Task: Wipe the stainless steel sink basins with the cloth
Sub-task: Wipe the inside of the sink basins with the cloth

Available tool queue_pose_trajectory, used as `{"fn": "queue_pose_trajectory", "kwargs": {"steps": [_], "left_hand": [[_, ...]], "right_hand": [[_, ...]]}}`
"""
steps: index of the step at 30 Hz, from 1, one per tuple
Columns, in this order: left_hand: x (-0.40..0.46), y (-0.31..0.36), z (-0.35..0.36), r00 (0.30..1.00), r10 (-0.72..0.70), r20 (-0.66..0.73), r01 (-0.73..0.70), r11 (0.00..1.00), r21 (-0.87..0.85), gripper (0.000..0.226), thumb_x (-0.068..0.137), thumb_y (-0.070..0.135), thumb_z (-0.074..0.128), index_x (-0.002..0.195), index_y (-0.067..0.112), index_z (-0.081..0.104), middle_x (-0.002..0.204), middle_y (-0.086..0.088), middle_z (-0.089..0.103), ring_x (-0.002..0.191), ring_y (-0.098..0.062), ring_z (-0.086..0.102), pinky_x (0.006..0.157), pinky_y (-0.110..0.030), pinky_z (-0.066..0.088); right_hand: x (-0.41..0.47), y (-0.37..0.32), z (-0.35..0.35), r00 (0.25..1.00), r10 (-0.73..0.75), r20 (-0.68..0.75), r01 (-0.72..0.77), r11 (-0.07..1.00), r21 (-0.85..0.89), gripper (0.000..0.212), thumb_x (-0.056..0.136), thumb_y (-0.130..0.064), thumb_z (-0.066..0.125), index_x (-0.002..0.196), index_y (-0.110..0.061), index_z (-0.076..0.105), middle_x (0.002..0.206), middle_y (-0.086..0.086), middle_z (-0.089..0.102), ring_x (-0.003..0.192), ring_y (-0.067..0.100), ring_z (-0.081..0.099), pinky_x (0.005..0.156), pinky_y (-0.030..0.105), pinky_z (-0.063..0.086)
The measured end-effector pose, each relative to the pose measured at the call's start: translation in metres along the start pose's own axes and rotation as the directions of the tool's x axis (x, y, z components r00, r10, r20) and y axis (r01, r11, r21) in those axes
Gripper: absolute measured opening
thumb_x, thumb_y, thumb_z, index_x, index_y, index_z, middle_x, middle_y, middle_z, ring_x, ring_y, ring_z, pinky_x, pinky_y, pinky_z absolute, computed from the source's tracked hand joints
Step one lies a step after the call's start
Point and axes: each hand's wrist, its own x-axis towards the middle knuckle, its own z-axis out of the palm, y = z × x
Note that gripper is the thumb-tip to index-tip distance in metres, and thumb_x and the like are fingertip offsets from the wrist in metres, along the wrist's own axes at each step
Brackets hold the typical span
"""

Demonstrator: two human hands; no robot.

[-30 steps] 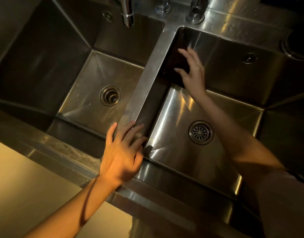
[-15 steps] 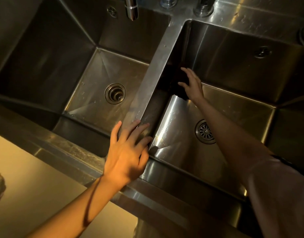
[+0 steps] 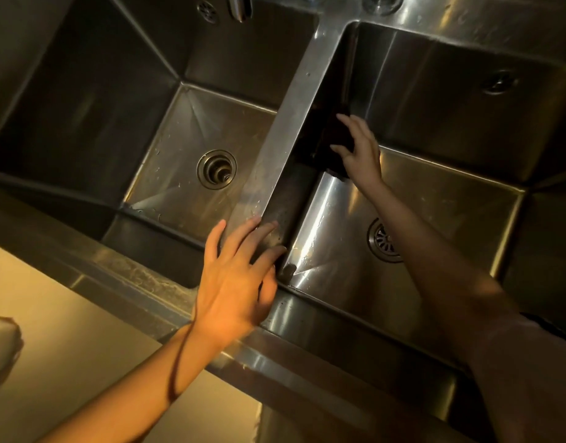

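Double stainless steel sink seen from above under dim, warm light. The left basin [image 3: 192, 161] and right basin [image 3: 441, 193] are parted by a narrow steel divider [image 3: 288, 129] running from the front rim to the back ledge. Each floor carries a round drain: the left drain [image 3: 216, 169] lies open to view, while the right drain [image 3: 382, 241] is partly covered by the forearm. Water droplets and streaks glint on both floors. A faucet spout [image 3: 240, 6] hangs over the left basin's back wall. The right hand [image 3: 359, 151], fingers spread and nearly straight, presses a dark cloth [image 3: 334, 139] against the right basin's divider-side wall, close to the back corner and just above the floor. The left hand [image 3: 237, 282], fingers extended and holding nothing, rests on the divider's near end at the front rim [image 3: 141, 282]. Pale flooring [image 3: 67, 362] shows below the sink front.
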Motion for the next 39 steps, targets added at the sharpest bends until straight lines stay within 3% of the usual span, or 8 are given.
{"fn": "queue_pose_trajectory", "kwargs": {"steps": [6,9,12,19,27,31,36,39], "left_hand": [[0.000,0.002,0.001,1.000,-0.005,-0.010,0.005,1.000,-0.006,0.038,0.080,0.028,0.046,0.108,0.021,0.071,0.136,-0.006,0.056,0.137,-0.023,0.035,0.111,-0.058,0.021],[0.001,0.002,0.000,1.000,-0.006,-0.008,0.006,1.000,-0.009,0.039,0.080,0.028,0.046,0.109,0.020,0.070,0.136,-0.006,0.055,0.137,-0.023,0.034,0.112,-0.058,0.020],[0.000,0.002,-0.001,1.000,-0.005,0.003,0.005,1.000,0.000,0.037,0.082,0.029,0.046,0.110,0.020,0.069,0.137,-0.005,0.054,0.138,-0.023,0.034,0.113,-0.057,0.019],[0.001,0.002,0.000,1.000,-0.016,0.014,0.016,1.000,0.009,0.036,0.085,0.028,0.046,0.111,0.022,0.069,0.138,-0.004,0.053,0.137,-0.023,0.035,0.113,-0.057,0.020],[0.001,0.001,-0.001,1.000,0.007,-0.022,-0.007,1.000,-0.018,0.034,0.084,0.024,0.046,0.109,0.019,0.069,0.138,-0.006,0.054,0.136,-0.025,0.038,0.111,-0.060,0.023],[0.000,0.000,0.000,1.000,0.005,-0.023,-0.005,1.000,-0.007,0.035,0.084,0.023,0.046,0.108,0.018,0.070,0.137,-0.008,0.054,0.136,-0.025,0.038,0.110,-0.061,0.023],[0.002,0.001,0.000,1.000,-0.002,0.012,0.002,1.000,0.012,0.036,0.084,0.026,0.045,0.109,0.017,0.070,0.137,-0.007,0.054,0.136,-0.025,0.037,0.111,-0.059,0.022],[0.002,0.002,-0.001,1.000,-0.009,0.014,0.009,1.000,0.009,0.036,0.084,0.026,0.044,0.108,0.017,0.070,0.136,-0.007,0.055,0.136,-0.024,0.037,0.112,-0.058,0.021]], "right_hand": [[-0.013,-0.072,-0.051,0.978,-0.184,-0.095,0.196,0.972,0.127,0.058,0.082,-0.010,0.067,0.137,-0.017,0.050,0.138,0.000,0.042,0.131,0.013,0.039,0.112,0.024,0.032],[-0.020,-0.082,-0.054,0.969,-0.214,-0.122,0.230,0.963,0.140,0.058,0.083,-0.012,0.067,0.138,-0.017,0.049,0.138,0.001,0.042,0.133,0.016,0.039,0.113,0.028,0.033],[-0.019,-0.064,-0.042,0.980,-0.175,-0.089,0.187,0.972,0.140,0.058,0.084,-0.012,0.067,0.139,-0.018,0.048,0.144,0.009,0.042,0.135,0.021,0.040,0.113,0.033,0.035],[-0.013,0.009,0.007,0.998,0.020,0.058,-0.013,0.995,-0.103,0.058,0.087,-0.011,0.065,0.140,-0.021,0.046,0.147,0.008,0.042,0.136,0.025,0.036,0.107,0.019,0.022],[-0.016,0.051,0.046,0.974,0.197,0.114,-0.176,0.969,-0.171,0.063,0.081,-0.008,0.069,0.139,-0.020,0.047,0.145,0.008,0.045,0.132,0.030,0.040,0.110,0.034,0.032],[-0.020,0.033,0.039,0.985,0.157,0.074,-0.146,0.980,-0.134,0.062,0.081,-0.008,0.067,0.139,-0.021,0.048,0.145,0.008,0.044,0.133,0.030,0.039,0.113,0.037,0.031],[-0.038,-0.027,0.001,1.000,0.012,-0.014,-0.012,1.000,0.013,0.061,0.084,-0.011,0.067,0.140,-0.023,0.047,0.145,0.007,0.043,0.136,0.023,0.036,0.112,0.025,0.027],[-0.045,-0.070,-0.028,0.991,-0.098,-0.087,0.108,0.987,0.122,0.061,0.082,-0.011,0.068,0.139,-0.021,0.048,0.142,0.007,0.044,0.134,0.022,0.039,0.113,0.034,0.034]]}}
